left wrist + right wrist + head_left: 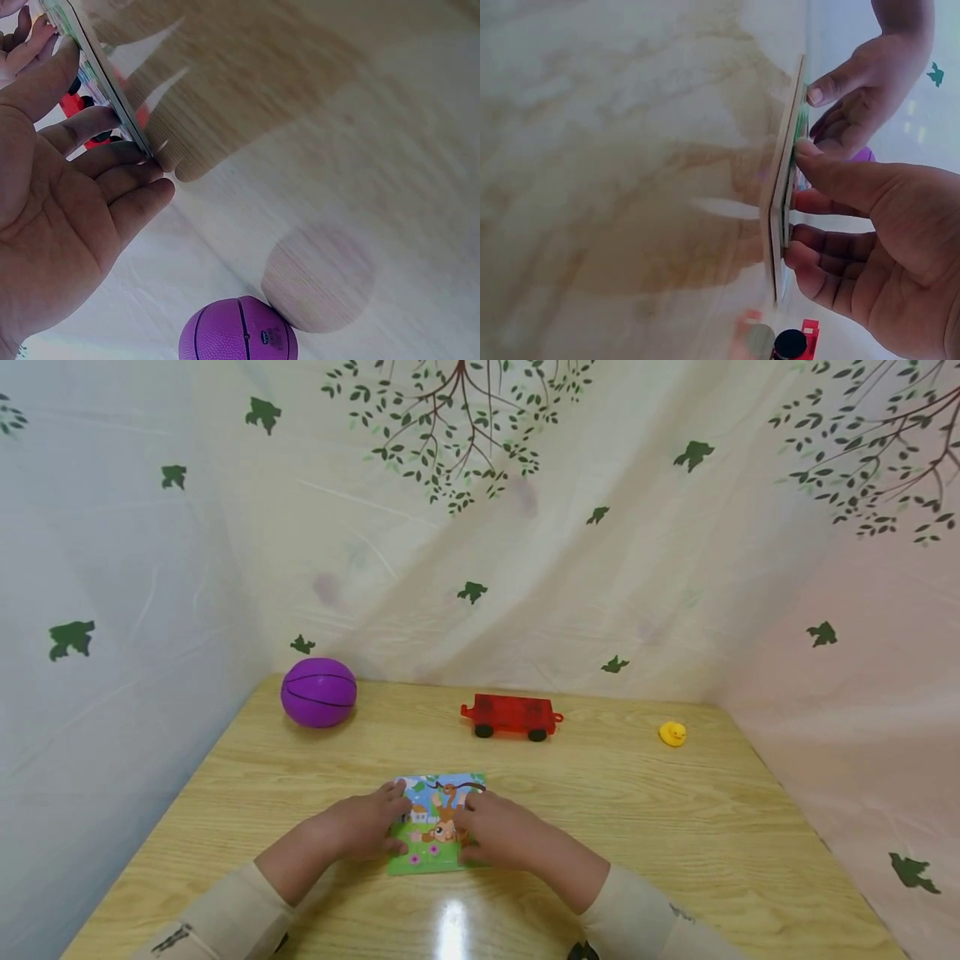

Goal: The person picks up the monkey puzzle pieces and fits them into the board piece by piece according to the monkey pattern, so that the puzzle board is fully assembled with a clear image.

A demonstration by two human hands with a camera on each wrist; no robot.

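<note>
A flat picture puzzle (431,839) with a monkey, a house and pink flowers lies on the table in the head view. On its left side rests my left hand (369,823), thumb and fingers spread along that edge. My right hand (501,831) grips the puzzle's right part, thumb near the lower side and fingers near the upper side. From the right wrist, the puzzle's edge (786,195) appears thin and layered, with the right hand (885,240) touching it. In the left wrist view, the left hand's (82,172) fingertips meet the edge. Both hands hide parts of the picture.
Toward the back of the wooden table (637,835) are a purple ball (318,693) at left, a red toy wagon (512,716) in the middle and a yellow rubber duck (672,734) at right. Leaf-patterned cloth (420,635) hangs around the table.
</note>
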